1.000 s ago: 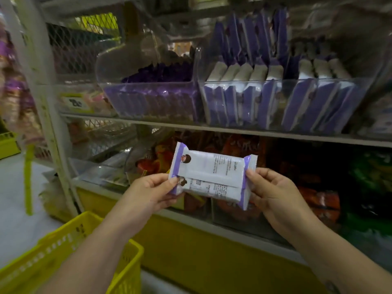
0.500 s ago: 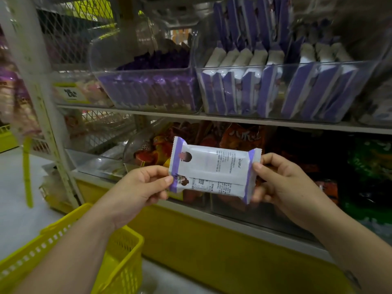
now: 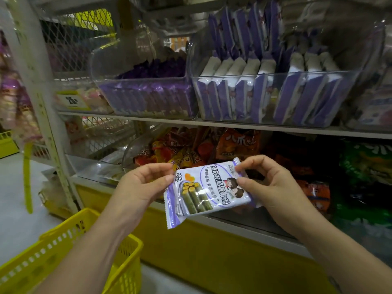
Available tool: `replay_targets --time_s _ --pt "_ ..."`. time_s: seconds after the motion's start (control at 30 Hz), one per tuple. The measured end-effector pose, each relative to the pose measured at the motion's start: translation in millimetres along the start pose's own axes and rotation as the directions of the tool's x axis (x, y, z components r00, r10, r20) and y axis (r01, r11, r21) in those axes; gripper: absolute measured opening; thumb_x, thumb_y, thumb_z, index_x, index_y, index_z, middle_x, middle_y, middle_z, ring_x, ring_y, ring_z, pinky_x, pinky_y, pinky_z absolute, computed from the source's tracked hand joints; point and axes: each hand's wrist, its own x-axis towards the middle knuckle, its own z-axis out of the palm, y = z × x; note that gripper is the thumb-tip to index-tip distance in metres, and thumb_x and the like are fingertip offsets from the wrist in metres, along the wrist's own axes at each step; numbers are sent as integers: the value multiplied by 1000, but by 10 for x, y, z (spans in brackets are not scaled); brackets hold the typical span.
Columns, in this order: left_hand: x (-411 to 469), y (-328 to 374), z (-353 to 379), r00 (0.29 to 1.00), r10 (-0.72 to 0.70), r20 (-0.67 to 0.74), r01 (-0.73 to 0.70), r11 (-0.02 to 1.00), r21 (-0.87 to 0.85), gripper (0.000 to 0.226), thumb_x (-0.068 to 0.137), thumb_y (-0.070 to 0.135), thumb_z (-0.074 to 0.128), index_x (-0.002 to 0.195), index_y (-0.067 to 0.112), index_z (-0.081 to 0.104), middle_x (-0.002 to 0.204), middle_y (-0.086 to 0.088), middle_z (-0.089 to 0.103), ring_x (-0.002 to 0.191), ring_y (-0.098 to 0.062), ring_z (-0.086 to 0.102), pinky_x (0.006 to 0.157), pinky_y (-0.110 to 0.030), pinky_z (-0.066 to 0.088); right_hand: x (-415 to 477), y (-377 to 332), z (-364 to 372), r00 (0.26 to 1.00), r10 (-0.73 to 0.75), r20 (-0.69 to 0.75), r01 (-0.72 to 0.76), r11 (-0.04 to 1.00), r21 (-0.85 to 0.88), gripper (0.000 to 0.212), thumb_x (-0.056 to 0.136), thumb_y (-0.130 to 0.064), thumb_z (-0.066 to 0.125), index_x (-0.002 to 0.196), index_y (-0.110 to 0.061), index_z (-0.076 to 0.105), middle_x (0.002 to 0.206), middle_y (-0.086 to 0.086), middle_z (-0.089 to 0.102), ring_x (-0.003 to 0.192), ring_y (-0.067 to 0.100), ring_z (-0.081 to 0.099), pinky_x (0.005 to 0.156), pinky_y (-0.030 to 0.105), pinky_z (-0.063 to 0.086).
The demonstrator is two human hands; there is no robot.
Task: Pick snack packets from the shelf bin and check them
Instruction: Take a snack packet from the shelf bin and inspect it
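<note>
Just below the shelf bin [image 3: 343, 85], I see the snack packet [image 3: 209, 194] held up tilted, printed face toward me: left hand [image 3: 137, 187] pinches its left edge, right hand [image 3: 271, 187] pinches the right end, fingers curled. Yellow basket [image 3: 53, 249] sits lower left.

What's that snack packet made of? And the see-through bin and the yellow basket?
The snack packet is probably thin glossy plastic film: it shines and has zigzag sealed ends. The see-through bin looks like hard clear plastic; packets show through its walls. The yellow basket seems moulded plastic, dull-finished, with rows of holes.
</note>
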Motion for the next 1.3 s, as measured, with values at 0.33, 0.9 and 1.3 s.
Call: replay_targets --time_s 0.33,0.9,1.3 --pt "20 -47 -17 999 -38 -9 36 987 -160 38 64 5 70 102 11 68 85 -6 76 71 -14 73 57 -18 55 32 -36 51 977 206 55 -212 911 353 32 64 -9 69 96 -3 66 90 17 75 72 24 73 56 30 59" --pt "-204 -123 319 925 40 377 -210 883 420 50 95 3 40 120 39 64 121 27 58 116 8 52 88 -8 43 50 -24 -27 950 294 -106 -268 940 212 18 98 -16 51 81 -12 58 70 11 70 58 20 64 51 30 47" --pt "-268 -97 396 803 -270 531 310 951 14 68 57 64 81 117 34 70 112 2 72 98 -14 68 74 -27 55 14 7 156 970 153 187 -194 954 228 56 71 -37 69 123 -24 55 103 -1 74 91 14 71 76 30 58"
